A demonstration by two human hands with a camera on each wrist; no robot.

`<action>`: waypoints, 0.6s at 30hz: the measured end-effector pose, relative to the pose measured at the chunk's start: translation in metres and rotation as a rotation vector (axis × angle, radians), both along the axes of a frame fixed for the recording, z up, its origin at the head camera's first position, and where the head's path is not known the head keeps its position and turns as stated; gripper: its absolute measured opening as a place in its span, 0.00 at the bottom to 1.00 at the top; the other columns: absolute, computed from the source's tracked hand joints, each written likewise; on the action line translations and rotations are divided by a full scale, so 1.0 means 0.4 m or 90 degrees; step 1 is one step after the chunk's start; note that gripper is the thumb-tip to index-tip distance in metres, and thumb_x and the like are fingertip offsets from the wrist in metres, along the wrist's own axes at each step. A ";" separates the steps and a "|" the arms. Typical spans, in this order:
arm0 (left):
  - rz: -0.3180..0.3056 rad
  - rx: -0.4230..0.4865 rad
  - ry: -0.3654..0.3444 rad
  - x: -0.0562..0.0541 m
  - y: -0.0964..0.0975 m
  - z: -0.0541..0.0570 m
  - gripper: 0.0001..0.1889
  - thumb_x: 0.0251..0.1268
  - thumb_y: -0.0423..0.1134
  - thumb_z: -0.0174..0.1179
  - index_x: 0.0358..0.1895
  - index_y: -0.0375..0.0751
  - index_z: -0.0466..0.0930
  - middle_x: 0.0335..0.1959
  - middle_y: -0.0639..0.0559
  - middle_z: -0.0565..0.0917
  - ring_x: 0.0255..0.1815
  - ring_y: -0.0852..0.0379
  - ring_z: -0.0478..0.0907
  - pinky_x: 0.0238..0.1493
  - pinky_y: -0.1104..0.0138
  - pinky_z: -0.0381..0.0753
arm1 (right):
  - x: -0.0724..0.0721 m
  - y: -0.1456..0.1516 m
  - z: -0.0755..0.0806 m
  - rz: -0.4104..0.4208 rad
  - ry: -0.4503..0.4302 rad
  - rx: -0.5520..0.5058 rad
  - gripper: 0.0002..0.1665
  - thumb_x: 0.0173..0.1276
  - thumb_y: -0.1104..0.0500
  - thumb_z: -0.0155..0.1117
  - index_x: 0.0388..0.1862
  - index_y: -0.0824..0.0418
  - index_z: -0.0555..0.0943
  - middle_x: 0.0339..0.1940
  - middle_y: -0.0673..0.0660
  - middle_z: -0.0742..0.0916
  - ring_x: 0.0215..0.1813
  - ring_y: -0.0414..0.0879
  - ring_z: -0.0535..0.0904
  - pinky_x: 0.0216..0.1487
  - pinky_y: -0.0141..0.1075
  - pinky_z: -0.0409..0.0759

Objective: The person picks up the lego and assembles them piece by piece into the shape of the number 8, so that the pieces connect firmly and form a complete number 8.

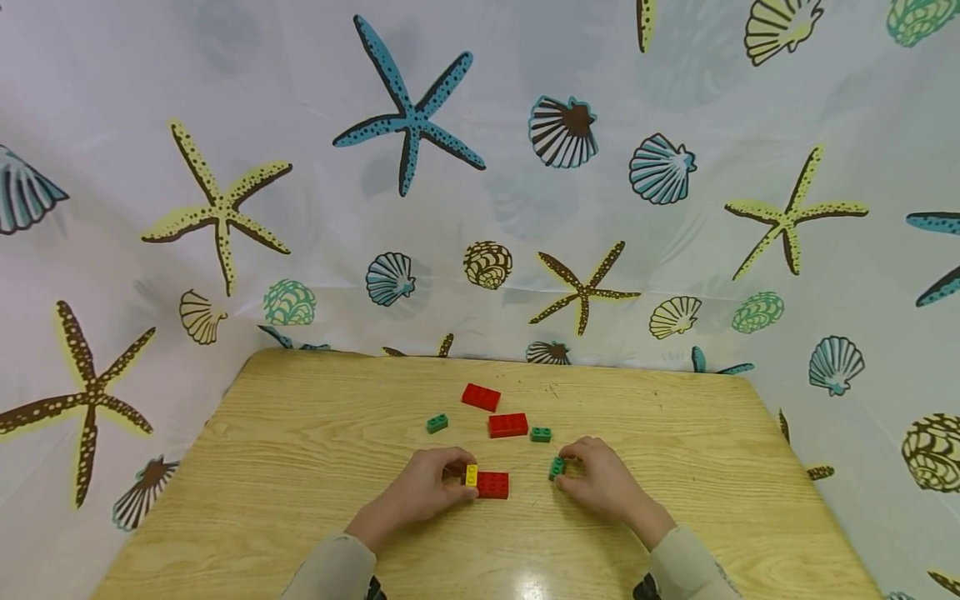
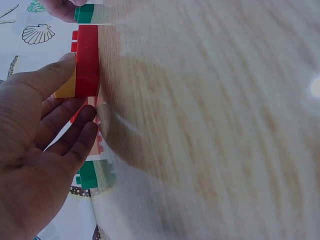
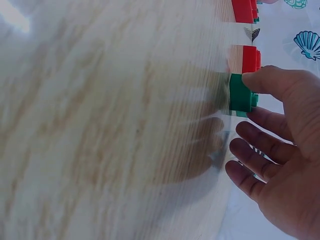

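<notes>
My left hand (image 1: 435, 483) pinches a small yellow toy brick (image 1: 471, 476) between thumb and fingers. In the left wrist view the yellow brick (image 2: 65, 87) sits on the studded side of a red brick (image 2: 88, 60), at one end. That red brick (image 1: 493, 485) rests on the table, sticking out to the right of the hand. To the right, my right hand (image 1: 600, 479) pinches a small green brick (image 1: 557, 468) with thumb and forefinger. In the right wrist view this green brick (image 3: 240, 93) is at the tabletop, and the other fingers are loosely bent.
Farther back on the wooden table (image 1: 315, 433) lie two red bricks, one behind (image 1: 481, 397) and one nearer (image 1: 507, 425). Two green bricks lie near them, one to the left (image 1: 437, 423) and one to the right (image 1: 541, 434). A patterned cloth (image 1: 480, 208) hangs behind the table.
</notes>
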State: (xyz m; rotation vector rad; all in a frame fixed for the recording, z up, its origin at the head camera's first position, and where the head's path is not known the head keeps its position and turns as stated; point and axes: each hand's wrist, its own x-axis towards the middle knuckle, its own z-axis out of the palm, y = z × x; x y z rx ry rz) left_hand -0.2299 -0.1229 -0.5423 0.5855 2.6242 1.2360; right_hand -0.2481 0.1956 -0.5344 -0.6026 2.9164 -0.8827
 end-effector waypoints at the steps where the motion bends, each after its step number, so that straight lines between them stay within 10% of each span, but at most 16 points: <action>1: 0.001 -0.002 -0.001 0.000 0.000 0.001 0.21 0.67 0.46 0.74 0.58 0.41 0.85 0.52 0.54 0.88 0.53 0.56 0.84 0.58 0.56 0.85 | 0.000 0.000 -0.001 0.001 0.002 0.000 0.17 0.67 0.57 0.77 0.52 0.62 0.88 0.50 0.55 0.89 0.58 0.52 0.82 0.62 0.52 0.82; 18: -0.002 0.005 0.003 -0.002 0.001 -0.002 0.22 0.67 0.45 0.74 0.59 0.38 0.84 0.53 0.49 0.88 0.54 0.52 0.85 0.60 0.50 0.85 | 0.006 -0.008 0.008 0.014 0.009 -0.012 0.16 0.69 0.58 0.75 0.52 0.61 0.87 0.50 0.55 0.89 0.57 0.52 0.83 0.60 0.52 0.83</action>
